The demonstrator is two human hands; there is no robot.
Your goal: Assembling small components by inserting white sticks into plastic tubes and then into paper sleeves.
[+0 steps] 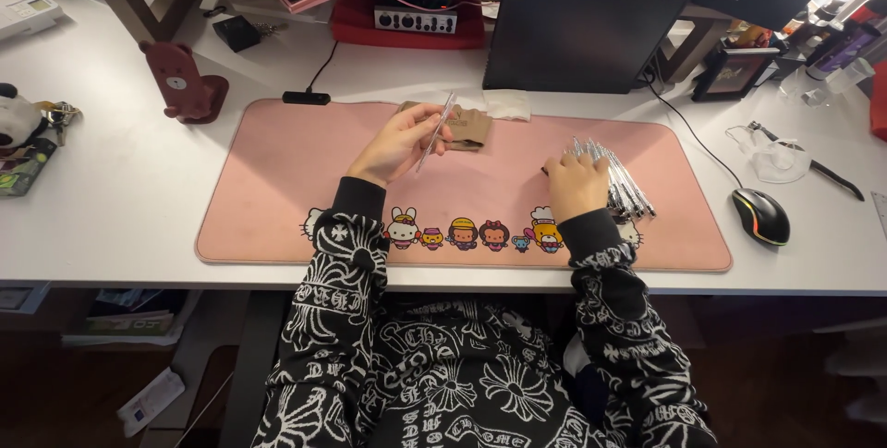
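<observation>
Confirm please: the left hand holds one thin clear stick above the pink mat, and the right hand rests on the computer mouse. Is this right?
Not quite. The left hand does hold one thin clear stick above the pink mat, but the right hand rests on a pile of similar sticks. The computer mouse lies untouched beside the mat, as the head view shows.

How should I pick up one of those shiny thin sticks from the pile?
Pinch one stick from the pile of thin clear sticks near its upper end, coming from above. They lie fanned on the pink mat, tips spread apart there, while the right hand covers their lower ends.
</observation>
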